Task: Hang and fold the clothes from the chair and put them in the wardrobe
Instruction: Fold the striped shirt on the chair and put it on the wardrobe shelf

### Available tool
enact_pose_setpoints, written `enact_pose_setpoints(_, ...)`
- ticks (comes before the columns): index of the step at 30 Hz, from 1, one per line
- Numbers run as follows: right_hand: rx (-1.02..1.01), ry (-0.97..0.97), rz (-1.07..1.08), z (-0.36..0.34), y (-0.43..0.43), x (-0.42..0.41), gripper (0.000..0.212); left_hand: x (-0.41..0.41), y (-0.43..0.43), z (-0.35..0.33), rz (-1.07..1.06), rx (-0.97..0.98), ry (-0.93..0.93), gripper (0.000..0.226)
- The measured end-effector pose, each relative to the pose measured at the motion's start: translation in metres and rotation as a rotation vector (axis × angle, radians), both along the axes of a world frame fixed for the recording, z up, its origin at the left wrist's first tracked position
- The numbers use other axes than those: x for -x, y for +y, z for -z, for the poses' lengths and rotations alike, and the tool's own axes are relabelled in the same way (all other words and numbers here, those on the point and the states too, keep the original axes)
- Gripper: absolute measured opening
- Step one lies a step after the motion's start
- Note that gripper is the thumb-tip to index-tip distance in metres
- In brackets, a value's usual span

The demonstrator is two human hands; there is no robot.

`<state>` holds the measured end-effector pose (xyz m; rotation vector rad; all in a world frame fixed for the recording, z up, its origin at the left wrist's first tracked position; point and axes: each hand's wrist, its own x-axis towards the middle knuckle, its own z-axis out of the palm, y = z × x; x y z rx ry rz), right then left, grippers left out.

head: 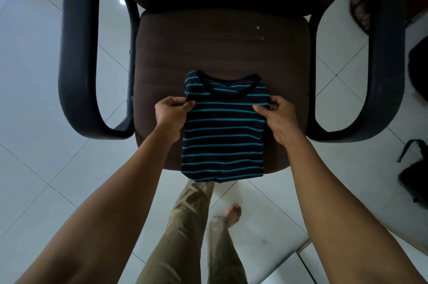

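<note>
Folding step: both hands, left [170, 112] and right [276, 113], pinch the shirt [223, 131] sides on the chair [222, 43]; next likely folds it crosswise.

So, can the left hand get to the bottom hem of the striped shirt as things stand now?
Probably yes. Nothing covers the hem, which hangs over the front edge of the chair seat, near the left hand. That hand now pinches the striped shirt, so it must let go first.

Chair armrests [78, 52] flank seat [222, 47]; bare seat beyond shirt [223, 131].
</note>
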<state>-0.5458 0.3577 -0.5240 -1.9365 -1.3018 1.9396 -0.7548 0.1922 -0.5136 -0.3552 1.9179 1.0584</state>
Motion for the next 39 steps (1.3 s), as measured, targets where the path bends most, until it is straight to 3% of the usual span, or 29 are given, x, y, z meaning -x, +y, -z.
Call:
enact_pose_setpoints(3,0.028,-0.002,0.009,0.005,-0.005,-0.002,0.035,0.000,-0.001,0.005,0.073,0.031,0.013,0.037)
enact_pose_setpoints(7,0.064,-0.016,-0.066,0.004,-0.008,0.001,0.028,0.000,-0.001,0.002,0.171,-0.085,0.002,0.011)
enact_pose_setpoints(8,0.047,-0.016,-0.075,0.004,-0.009,0.001,0.027,0.000,-0.002,0.001,0.159,-0.109,-0.004,0.015)
enact_pose_setpoints(11,-0.005,0.043,0.017,0.002,-0.008,0.003,0.039,0.000,-0.006,0.003,0.043,-0.159,0.022,0.029)
enact_pose_setpoints(15,-0.004,0.013,-0.050,-0.006,-0.018,-0.004,0.053,-0.008,-0.015,0.003,0.098,-0.125,0.078,0.036)
enact_pose_setpoints(22,0.046,-0.109,-0.119,-0.013,-0.090,-0.064,0.027,-0.057,-0.080,-0.003,0.219,0.009,-0.076,0.035)
enact_pose_setpoints(26,-0.027,-0.197,-0.176,-0.015,-0.120,-0.094,0.013,-0.081,-0.114,-0.003,0.339,0.070,-0.038,0.022)
enact_pose_setpoints(30,-0.082,-0.219,-0.128,-0.026,-0.141,-0.109,0.014,-0.096,-0.137,-0.010,0.257,0.106,-0.051,0.012)
enact_pose_setpoints(34,-0.075,-0.186,-0.219,-0.027,-0.145,-0.111,0.023,-0.105,-0.144,-0.011,0.268,0.105,-0.142,0.018)
enact_pose_setpoints(39,-0.134,-0.275,-0.168,-0.024,-0.140,-0.113,0.028,-0.104,-0.154,-0.005,0.135,0.152,-0.164,0.031)
